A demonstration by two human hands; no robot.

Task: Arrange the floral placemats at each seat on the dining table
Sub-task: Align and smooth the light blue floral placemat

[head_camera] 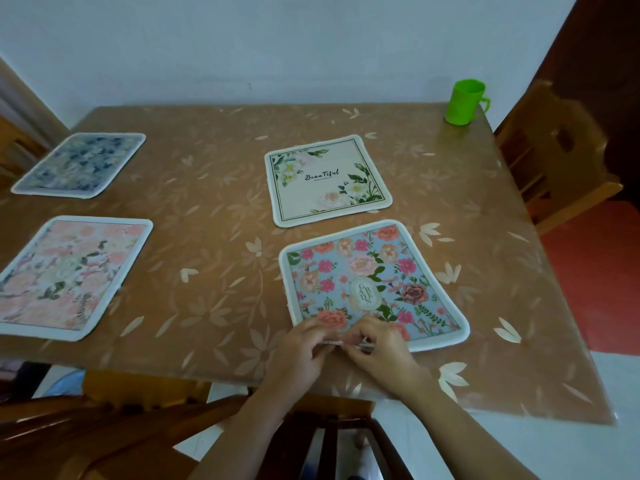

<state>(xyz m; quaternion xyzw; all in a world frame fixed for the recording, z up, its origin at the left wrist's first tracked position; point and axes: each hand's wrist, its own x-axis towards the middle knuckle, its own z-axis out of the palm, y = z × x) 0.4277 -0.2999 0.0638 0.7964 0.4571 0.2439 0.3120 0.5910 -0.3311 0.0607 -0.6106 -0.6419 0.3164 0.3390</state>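
Observation:
Several floral placemats lie flat on the brown dining table (214,237). A blue-grey one (81,164) is at the far left, a pink one (65,275) at the near left, and a cream one reading "Beautiful" (327,181) at the centre right. A light-blue placemat with pink flowers (374,282) lies nearest me. My left hand (301,355) and my right hand (381,348) meet at its near left edge. Their fingers are curled and pinch the white border, hiding that corner.
A green plastic cup (465,102) stands at the table's far right corner. A wooden chair with a red seat (561,161) is on the right. Another wooden chair (104,438) is tucked in below me, and a white wall runs behind the table.

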